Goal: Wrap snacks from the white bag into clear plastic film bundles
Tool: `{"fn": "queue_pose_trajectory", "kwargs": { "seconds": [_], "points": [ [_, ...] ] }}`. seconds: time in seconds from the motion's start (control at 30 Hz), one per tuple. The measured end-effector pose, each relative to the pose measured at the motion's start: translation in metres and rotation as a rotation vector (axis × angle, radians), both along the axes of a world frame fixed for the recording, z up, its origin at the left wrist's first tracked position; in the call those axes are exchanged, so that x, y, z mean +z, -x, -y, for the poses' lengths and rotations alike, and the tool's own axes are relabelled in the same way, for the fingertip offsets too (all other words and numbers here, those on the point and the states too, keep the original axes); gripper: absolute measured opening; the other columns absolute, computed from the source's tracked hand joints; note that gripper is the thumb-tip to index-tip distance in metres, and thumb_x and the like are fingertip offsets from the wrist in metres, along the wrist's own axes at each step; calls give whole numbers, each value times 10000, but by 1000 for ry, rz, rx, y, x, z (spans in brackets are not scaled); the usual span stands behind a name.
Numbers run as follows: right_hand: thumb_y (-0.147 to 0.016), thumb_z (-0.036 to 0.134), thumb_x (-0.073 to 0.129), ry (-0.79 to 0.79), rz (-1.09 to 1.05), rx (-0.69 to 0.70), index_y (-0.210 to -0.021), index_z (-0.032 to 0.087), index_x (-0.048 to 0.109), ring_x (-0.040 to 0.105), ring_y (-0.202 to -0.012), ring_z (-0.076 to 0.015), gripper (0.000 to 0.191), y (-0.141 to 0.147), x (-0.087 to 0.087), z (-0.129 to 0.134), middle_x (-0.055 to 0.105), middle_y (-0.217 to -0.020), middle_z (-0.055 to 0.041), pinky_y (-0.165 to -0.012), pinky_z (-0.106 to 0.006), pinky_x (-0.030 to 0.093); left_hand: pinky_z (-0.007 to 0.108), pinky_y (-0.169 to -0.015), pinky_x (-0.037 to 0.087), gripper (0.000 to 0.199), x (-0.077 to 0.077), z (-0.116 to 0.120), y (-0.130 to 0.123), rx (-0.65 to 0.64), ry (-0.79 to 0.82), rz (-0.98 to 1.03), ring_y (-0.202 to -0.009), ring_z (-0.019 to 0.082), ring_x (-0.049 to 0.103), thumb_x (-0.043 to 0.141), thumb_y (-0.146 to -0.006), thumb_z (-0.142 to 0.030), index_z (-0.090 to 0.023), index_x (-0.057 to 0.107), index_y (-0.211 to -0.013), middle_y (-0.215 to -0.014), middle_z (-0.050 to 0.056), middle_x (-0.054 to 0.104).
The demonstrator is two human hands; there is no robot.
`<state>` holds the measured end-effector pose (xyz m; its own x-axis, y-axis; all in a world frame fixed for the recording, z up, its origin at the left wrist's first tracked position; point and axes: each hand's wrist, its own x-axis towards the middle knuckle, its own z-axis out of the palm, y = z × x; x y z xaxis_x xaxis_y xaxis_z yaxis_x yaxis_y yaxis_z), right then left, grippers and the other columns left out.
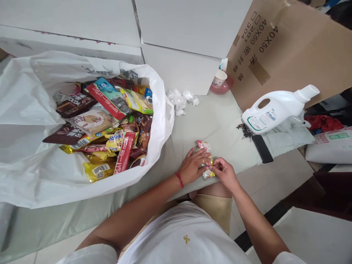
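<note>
A small clear plastic bag with colourful wrapped contents lies on the cloth-covered table close to my body. My left hand, with a red string on its wrist and a ring, rests over it, fingers stretched across the top and thumb apart, holding it against the table. At the bag's right edge, my right hand pinches the plastic between thumb and forefinger. The two hands nearly touch there. What exactly is inside the bag is partly covered by my left fingers.
A big white plastic bag of packaged snacks stands at the left. Crumpled clear plastic balls lie behind my hands. To the right are a white jug, keys, a black phone and a cardboard box. A paper cup stands at the back.
</note>
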<state>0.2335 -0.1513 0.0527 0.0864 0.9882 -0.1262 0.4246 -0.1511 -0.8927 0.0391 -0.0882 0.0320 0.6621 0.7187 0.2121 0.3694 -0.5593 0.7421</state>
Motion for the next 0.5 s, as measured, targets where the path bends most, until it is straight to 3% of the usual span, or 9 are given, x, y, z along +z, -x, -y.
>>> {"fn": "queue_pose_trajectory", "kwargs": {
  "seconds": [0.13, 0.23, 0.33, 0.4, 0.5],
  "points": [
    [-983, 365, 595, -240, 183, 93, -923, 233, 633, 552, -734, -155, 150, 9, -3, 13, 581, -864, -20, -689, -285, 477, 564, -1258, 259, 280, -1, 3, -2, 17, -73, 1, -1488, 244, 443, 537, -1025, -296, -265, 716, -1238, -1465, 43, 631],
    [-1030, 272, 497, -349, 311, 158, -947, 239, 652, 607, -819, -177, 178, 14, 0, 23, 596, -889, -44, -744, -305, 517, 550, -1238, 311, 324, -2, 3, -2, 19, -77, 9, -1478, 245, 457, 468, -1047, -275, -247, 706, -1266, -1468, 51, 628],
    [-1025, 226, 498, -467, 421, 148, -1165, 266, 653, 634, -940, -212, 213, 14, 4, 33, 631, -1022, -82, -819, -360, 552, 576, -1230, 324, 346, -4, 1, 2, -3, -36, 88, -1459, 242, 483, 448, -1028, -208, -254, 693, -1269, -1475, 52, 621],
    [-986, 281, 599, -544, 542, 204, -1375, 286, 576, 609, -1118, -277, 390, 14, 3, 40, 627, -1221, -129, -948, -463, 542, 564, -1225, 346, 394, -4, -1, 7, -12, -22, 206, -1433, 222, 513, 428, -985, -123, -255, 685, -1253, -1446, 56, 644],
    [-917, 370, 721, -552, 707, 368, -1567, 270, 408, 463, -1371, -368, 728, 15, -6, 46, 502, -1508, -168, -1115, -598, 447, 505, -1211, 396, 468, -1, -7, 13, 37, -36, 386, -1439, 196, 498, 411, -890, -37, -229, 663, -1234, -1426, 72, 654]
  ]
}}
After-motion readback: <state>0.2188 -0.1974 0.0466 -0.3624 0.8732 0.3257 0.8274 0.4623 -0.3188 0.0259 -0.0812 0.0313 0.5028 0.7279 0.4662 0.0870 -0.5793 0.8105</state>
